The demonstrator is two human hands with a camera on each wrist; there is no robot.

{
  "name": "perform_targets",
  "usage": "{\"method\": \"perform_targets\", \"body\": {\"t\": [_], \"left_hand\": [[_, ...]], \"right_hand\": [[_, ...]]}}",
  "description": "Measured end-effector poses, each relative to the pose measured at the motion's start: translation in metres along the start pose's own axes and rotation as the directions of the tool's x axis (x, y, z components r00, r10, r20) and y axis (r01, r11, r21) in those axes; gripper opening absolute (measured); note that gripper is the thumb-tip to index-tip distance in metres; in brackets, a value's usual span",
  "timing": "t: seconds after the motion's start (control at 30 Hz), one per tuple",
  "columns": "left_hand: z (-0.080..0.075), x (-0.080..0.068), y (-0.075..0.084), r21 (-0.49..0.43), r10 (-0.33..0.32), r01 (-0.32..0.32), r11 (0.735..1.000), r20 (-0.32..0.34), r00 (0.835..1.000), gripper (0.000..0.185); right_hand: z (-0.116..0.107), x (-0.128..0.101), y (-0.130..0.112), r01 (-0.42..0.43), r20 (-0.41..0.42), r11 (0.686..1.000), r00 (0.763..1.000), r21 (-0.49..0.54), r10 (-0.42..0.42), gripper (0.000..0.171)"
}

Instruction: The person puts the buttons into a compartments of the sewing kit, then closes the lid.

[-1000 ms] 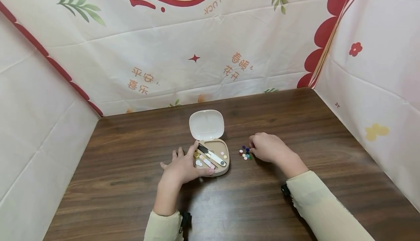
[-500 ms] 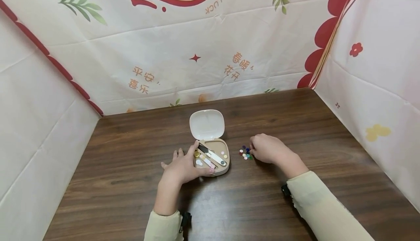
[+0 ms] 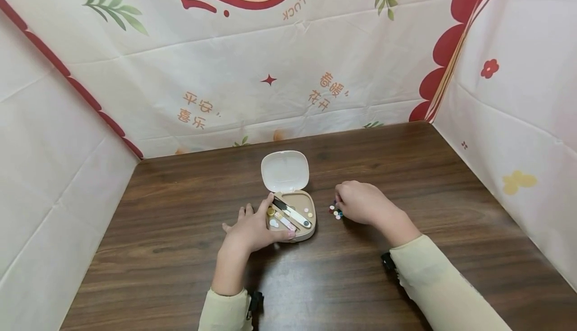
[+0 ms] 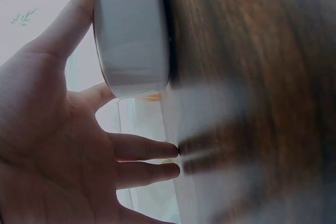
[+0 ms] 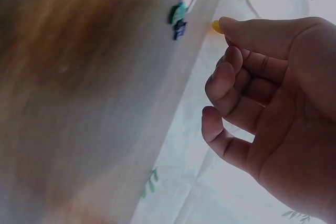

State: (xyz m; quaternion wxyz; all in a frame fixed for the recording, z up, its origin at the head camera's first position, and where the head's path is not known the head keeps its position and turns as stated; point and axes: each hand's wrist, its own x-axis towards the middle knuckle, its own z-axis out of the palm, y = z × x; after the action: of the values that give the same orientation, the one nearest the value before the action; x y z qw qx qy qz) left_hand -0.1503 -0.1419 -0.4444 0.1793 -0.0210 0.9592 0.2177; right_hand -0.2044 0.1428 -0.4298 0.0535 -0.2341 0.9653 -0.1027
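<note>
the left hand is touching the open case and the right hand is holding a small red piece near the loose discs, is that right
Not quite: the small piece is yellow, not red, as the right wrist view shows. The rest stands: the left hand touches the open case, and the right hand holds that piece near the loose discs.

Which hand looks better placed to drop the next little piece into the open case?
Probably the right hand: it pinches a small yellow piece beside the loose pieces. The left hand is occupied gripping the open case.
</note>
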Motion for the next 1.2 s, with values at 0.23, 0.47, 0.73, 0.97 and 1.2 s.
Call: {"method": "perform_targets", "body": {"t": [0.23,0.47,0.73,0.97,1.2], "left_hand": [[0.013,0.016,-0.012,0.021,0.008,-0.007,1.000,-0.019,1.000,0.122],[0.006,0.008,-0.005,0.005,0.013,-0.013,1.000,-0.017,1.000,0.120],[0.004,0.005,-0.004,0.013,0.014,-0.014,1.000,-0.012,1.000,0.118],[0.001,0.001,-0.003,0.015,0.016,-0.016,1.000,-0.007,1.000,0.119],[-0.005,-0.006,0.004,0.009,0.012,-0.013,1.000,0.009,1.000,0.115]], "right_hand": [[-0.006,0.003,-0.009,0.028,-0.023,0.999,0.999,-0.020,-0.028,0.023],[-0.012,0.007,-0.017,0.056,-0.032,0.998,0.998,-0.041,-0.058,0.020],[-0.018,0.014,-0.035,0.073,-0.014,0.997,0.997,-0.011,-0.073,0.020],[-0.011,0.019,-0.049,0.105,-0.031,0.994,0.994,-0.039,-0.106,0.017],[-0.005,0.022,-0.058,0.115,-0.007,0.992,0.993,-0.041,-0.116,0.016]]}}
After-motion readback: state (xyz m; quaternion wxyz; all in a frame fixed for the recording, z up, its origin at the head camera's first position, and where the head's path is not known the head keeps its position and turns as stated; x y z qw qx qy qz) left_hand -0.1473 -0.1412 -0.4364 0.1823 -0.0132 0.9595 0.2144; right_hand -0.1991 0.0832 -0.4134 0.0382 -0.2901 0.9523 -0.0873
